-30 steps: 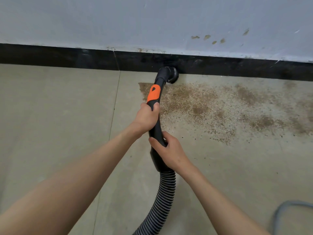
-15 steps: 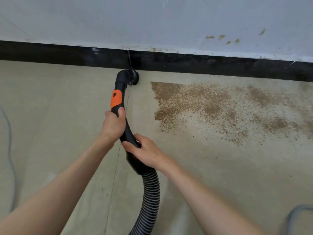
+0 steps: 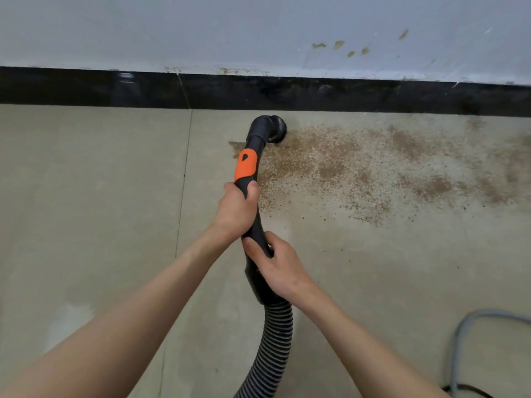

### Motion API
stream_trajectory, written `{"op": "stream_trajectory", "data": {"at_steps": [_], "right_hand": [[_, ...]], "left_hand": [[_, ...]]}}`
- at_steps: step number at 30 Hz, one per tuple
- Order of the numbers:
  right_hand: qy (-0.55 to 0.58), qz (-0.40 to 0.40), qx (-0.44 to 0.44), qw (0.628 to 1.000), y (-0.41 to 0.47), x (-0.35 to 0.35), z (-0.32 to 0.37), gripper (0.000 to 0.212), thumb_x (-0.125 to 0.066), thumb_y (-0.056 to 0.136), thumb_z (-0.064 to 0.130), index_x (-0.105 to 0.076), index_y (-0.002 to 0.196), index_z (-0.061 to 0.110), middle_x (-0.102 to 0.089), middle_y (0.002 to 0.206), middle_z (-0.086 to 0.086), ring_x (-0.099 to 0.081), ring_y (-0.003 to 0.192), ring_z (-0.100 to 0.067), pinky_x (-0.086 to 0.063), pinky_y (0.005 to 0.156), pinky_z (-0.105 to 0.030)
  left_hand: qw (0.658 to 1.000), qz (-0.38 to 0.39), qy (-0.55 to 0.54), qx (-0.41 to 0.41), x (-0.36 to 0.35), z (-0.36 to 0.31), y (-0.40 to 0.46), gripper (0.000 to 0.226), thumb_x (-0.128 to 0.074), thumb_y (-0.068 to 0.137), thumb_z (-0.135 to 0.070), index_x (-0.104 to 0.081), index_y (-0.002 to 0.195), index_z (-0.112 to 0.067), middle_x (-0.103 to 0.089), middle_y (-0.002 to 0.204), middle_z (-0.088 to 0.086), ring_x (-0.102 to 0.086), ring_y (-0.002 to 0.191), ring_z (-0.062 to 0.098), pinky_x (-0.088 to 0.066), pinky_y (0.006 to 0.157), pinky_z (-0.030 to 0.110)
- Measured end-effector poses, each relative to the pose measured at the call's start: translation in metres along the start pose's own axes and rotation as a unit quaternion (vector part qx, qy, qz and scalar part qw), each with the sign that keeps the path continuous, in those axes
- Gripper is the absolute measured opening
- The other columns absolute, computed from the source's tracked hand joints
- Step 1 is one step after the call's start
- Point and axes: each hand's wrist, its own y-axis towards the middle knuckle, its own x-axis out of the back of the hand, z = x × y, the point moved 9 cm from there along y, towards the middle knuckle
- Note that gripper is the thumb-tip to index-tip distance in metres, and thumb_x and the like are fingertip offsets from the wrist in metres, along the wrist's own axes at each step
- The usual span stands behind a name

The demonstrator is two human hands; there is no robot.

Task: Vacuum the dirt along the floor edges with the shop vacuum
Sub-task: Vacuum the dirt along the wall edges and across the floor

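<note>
A black vacuum wand (image 3: 254,225) with an orange patch (image 3: 246,165) runs up the middle of the view. Its round brush nozzle (image 3: 274,130) sits on the floor just below the black baseboard (image 3: 344,94), at the left end of a wide patch of brown dirt (image 3: 359,168). My left hand (image 3: 237,209) grips the wand just under the orange patch. My right hand (image 3: 277,268) grips it lower down, above the ribbed black hose (image 3: 271,346) that leaves at the bottom edge.
Beige floor tiles (image 3: 92,196) with a grout line left of the wand. A pale wall (image 3: 201,30) with a few brown specks stands above the baseboard. A grey cable (image 3: 471,334) loops at the lower right.
The nozzle has swung from the left of the dirt patch back to the right, onto its left end. Both hands keep their grip on the wand.
</note>
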Motion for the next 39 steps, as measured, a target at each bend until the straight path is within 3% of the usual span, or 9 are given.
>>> {"op": "stream_trajectory", "data": {"at_steps": [8,11,13,20,24,29,34,39], "right_hand": [[0.047,-0.053,-0.009,0.997,0.013,0.011,0.013,0.031,-0.053,0.094,0.044,-0.049,0.078,0.018,-0.052,0.073,0.003,-0.050,0.065,-0.011,-0.037,0.059,-0.025],[0.017,-0.022,0.013,1.000,0.019,-0.003,0.030,0.028,-0.053,0.094,0.045,-0.050,0.080,0.021,-0.055,0.075,0.004,-0.054,0.067,-0.010,-0.039,0.058,-0.023],[-0.020,0.022,0.030,0.999,0.024,-0.021,0.041,0.027,-0.053,0.094,0.045,-0.049,0.080,0.023,-0.055,0.074,0.005,-0.053,0.066,-0.009,-0.038,0.056,-0.021],[-0.077,0.089,0.048,0.992,0.042,-0.048,0.047,0.032,-0.057,0.092,0.046,-0.045,0.072,0.024,-0.052,0.070,0.003,-0.051,0.062,-0.013,-0.036,0.055,-0.026],[-0.075,0.065,0.044,0.994,0.044,-0.018,0.032,0.029,-0.058,0.092,0.043,-0.046,0.072,0.026,-0.049,0.066,0.006,-0.047,0.057,-0.010,-0.033,0.053,-0.024],[-0.067,0.012,0.030,0.997,0.039,0.026,0.000,0.024,-0.060,0.091,0.040,-0.050,0.075,0.027,-0.052,0.067,0.008,-0.049,0.059,-0.008,-0.035,0.056,-0.023],[-0.012,-0.037,-0.001,0.999,0.032,0.056,-0.018,0.021,-0.058,0.092,0.040,-0.056,0.084,0.020,-0.055,0.072,0.004,-0.051,0.063,-0.009,-0.036,0.057,-0.022],[-0.002,-0.042,0.000,0.999,0.031,0.050,-0.009,0.025,-0.058,0.092,0.040,-0.057,0.083,0.016,-0.056,0.071,0.004,-0.052,0.061,-0.008,-0.037,0.055,-0.018]], "left_hand": [[0.998,0.038,0.033,-0.044,-0.005,-0.031,0.018,0.047,-0.033,0.100,-0.037,-0.039,0.121,0.005,-0.055,0.099,0.015,-0.053,0.079,0.028,-0.035,0.056,0.031],[0.999,-0.017,0.012,-0.029,0.023,-0.018,0.024,0.048,-0.035,0.100,-0.037,-0.041,0.121,0.006,-0.058,0.112,0.021,-0.057,0.097,0.035,-0.040,0.071,0.032],[0.998,-0.058,-0.019,-0.005,0.047,0.004,0.027,0.047,-0.035,0.099,-0.036,-0.042,0.120,0.006,-0.057,0.112,0.021,-0.056,0.095,0.033,-0.043,0.077,0.035],[0.991,-0.100,-0.067,0.053,0.073,0.044,0.029,0.046,-0.033,0.099,-0.036,-0.040,0.120,0.005,-0.056,0.110,0.021,-0.054,0.088,0.031,-0.042,0.072,0.034],[0.995,-0.080,-0.047,0.040,0.044,0.020,0.026,0.043,-0.031,0.101,-0.034,-0.038,0.121,0.004,-0.053,0.088,0.009,-0.049,0.069,0.022,-0.037,0.057,0.032],[0.999,-0.032,-0.024,0.019,-0.005,-0.008,0.022,0.044,-0.031,0.101,-0.033,-0.036,0.122,0.005,-0.049,0.099,0.013,-0.047,0.080,0.025,-0.034,0.066,0.029],[0.999,0.042,0.000,-0.013,-0.041,-0.040,0.023,0.046,-0.032,0.101,-0.037,-0.033,0.123,0.004,-0.049,0.083,0.005,-0.046,0.061,0.015,-0.032,0.046,0.025],[0.999,0.039,0.006,-0.024,-0.031,-0.040,0.024,0.047,-0.033,0.101,-0.037,-0.035,0.124,0.004,-0.046,0.078,0.002,-0.044,0.060,0.010,-0.035,0.048,0.022]]}}
